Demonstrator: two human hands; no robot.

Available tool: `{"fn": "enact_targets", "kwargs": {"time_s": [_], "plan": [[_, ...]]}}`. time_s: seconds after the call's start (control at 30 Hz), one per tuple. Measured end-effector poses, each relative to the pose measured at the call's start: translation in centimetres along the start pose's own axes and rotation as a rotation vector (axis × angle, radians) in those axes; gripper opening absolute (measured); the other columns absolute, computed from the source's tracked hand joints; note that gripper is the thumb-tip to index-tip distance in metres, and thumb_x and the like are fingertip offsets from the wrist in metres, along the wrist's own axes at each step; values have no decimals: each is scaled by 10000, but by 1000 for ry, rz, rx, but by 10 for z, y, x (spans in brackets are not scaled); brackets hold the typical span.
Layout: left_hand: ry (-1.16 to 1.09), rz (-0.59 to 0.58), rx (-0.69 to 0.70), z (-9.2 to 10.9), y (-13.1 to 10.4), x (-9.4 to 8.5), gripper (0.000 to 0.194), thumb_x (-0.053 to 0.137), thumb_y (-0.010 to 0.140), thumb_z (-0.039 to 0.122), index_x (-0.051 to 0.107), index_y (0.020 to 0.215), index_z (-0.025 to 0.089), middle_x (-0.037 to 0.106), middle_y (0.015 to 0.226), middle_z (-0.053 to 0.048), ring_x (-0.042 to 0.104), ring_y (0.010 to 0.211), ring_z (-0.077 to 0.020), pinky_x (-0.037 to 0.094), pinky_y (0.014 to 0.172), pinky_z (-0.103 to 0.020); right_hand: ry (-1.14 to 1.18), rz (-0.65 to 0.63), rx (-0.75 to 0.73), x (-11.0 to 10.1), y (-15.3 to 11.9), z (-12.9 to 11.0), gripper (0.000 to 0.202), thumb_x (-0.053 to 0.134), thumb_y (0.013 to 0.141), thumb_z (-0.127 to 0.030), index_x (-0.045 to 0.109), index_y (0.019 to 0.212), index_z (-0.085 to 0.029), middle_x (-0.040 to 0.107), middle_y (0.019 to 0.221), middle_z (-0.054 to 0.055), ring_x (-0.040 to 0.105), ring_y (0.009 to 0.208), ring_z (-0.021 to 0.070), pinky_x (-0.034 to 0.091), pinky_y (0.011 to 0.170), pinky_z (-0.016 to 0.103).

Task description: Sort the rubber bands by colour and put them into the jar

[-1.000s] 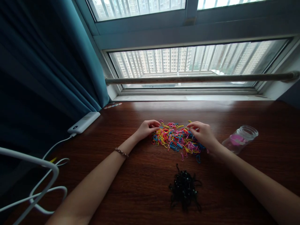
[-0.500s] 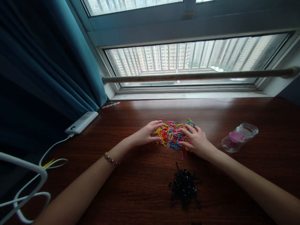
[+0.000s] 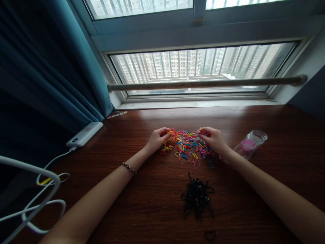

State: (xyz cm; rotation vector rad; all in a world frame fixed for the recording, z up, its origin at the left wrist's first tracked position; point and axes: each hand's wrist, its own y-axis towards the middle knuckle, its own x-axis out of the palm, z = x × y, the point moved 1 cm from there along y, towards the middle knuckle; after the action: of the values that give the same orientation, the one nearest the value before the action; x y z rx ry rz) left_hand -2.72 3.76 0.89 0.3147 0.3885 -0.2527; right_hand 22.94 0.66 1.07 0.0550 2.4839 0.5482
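Colourful small bands (image 3: 185, 144) lie in a loose pile on the dark wooden table (image 3: 142, 210). At the pile's left side my left hand (image 3: 157, 139) has its fingers closed on some red and yellow bands. My right hand (image 3: 212, 138) pinches a few bands at the right side, blue and pink ones among them. Nearer to me is a heap of black bands (image 3: 197, 196), which neither hand touches. A clear jar (image 3: 257, 137) with a pink patch lies tilted on its side beyond my right wrist.
A white power bank (image 3: 85, 134) with a white cable lies at the left by the blue curtain (image 3: 76, 67). Thicker white tubing (image 3: 33, 166) curves in at the lower left. One black band (image 3: 210, 235) lies at the near edge. A rail (image 3: 203, 83) crosses the window.
Both hands have gone from spread over the pile to closed on bands. The pile is more spread out, with bands shifted right and nearer. The view has shifted slightly.
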Motion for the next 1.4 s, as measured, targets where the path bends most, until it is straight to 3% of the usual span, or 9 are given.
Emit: {"fn": "enact_targets", "kwargs": {"time_s": [0.23, 0.43, 0.8, 0.93, 1.0, 1.1, 1.2, 1.3, 1.4], "plan": [[2, -31, 38, 21, 17, 7, 326, 560, 755, 406, 651, 888, 123, 678, 861, -70, 609, 781, -177, 486, 713, -282, 338, -80, 124, -20, 11, -17, 308, 642, 667, -392, 634, 840, -137, 672, 773, 62, 618, 678, 171, 491, 616, 291], [55, -75, 93, 25, 21, 9, 338, 536, 780, 393, 668, 940, 127, 690, 896, -71, 621, 820, -190, 487, 748, -300, 355, -71, 113, -31, 11, -36, 326, 623, 692, -395, 646, 877, -127, 675, 846, 83, 619, 716, 166, 504, 675, 309], [233, -250, 154, 29, 13, 11, 306, 428, 846, 316, 620, 1032, 166, 667, 983, -56, 611, 883, -182, 477, 811, -297, 188, -118, 32, -16, 10, -31, 235, 558, 759, -284, 660, 943, -179, 679, 928, 55, 633, 836, 181, 513, 771, 328], [400, -221, 238, 27, 2, 6, 360, 381, 864, 312, 526, 1162, 171, 564, 1186, -77, 512, 1102, -194, 393, 963, -337, 11, -191, -48, -16, -6, -26, 226, 568, 743, -202, 670, 943, -223, 642, 1049, 44, 575, 1011, 196, 441, 912, 360], [536, -143, 239, 21, -11, 3, 426, 397, 854, 345, 457, 1227, 148, 444, 1312, -106, 376, 1234, -224, 293, 1043, -388, -120, -190, -70, -21, -24, -24, 252, 549, 771, -237, 651, 1001, -228, 592, 1142, 66, 528, 1082, 217, 399, 955, 388], [736, -38, 96, 6, -39, -1, 597, 435, 821, 437, 356, 1287, 72, 325, 1374, -183, 244, 1297, -286, 219, 1066, -454, -370, -162, -50, -27, -59, -17, 453, 542, 783, -368, 526, 1202, -197, 427, 1313, 135, 357, 1227, 301, 339, 981, 477], [810, -75, -32, -4, -64, 4, 759, 431, 783, 546, 301, 1301, 6, 287, 1373, -242, 207, 1301, -328, 232, 1057, -460, -505, -200, -3, -24, -84, -11, 625, 508, 789, -450, 356, 1328, -172, 316, 1379, 163, 240, 1284, 317, 305, 997, 497], [782, -135, 3, -1, -73, 16, 850, 453, 736, 610, 247, 1330, 38, 239, 1400, -225, 165, 1312, -329, 224, 1062, -453, -527, -259, -34, -11, -84, -11, 682, 465, 804, -490, 269, 1364, -153, 279, 1396, 166, 230, 1294, 287, 288, 1024, 457], [680, -180, 85, 7, -64, 31, 909, 502, 701, 617, 175, 1358, 81, 190, 1422, -209, 148, 1321, -312, 223, 1070, -437, -546, -282, -112, 7, -66, -16, 737, 474, 779, -539, 250, 1371, -162, 221, 1422, 159, 189, 1305, 299, 262, 1035, 460]]}}
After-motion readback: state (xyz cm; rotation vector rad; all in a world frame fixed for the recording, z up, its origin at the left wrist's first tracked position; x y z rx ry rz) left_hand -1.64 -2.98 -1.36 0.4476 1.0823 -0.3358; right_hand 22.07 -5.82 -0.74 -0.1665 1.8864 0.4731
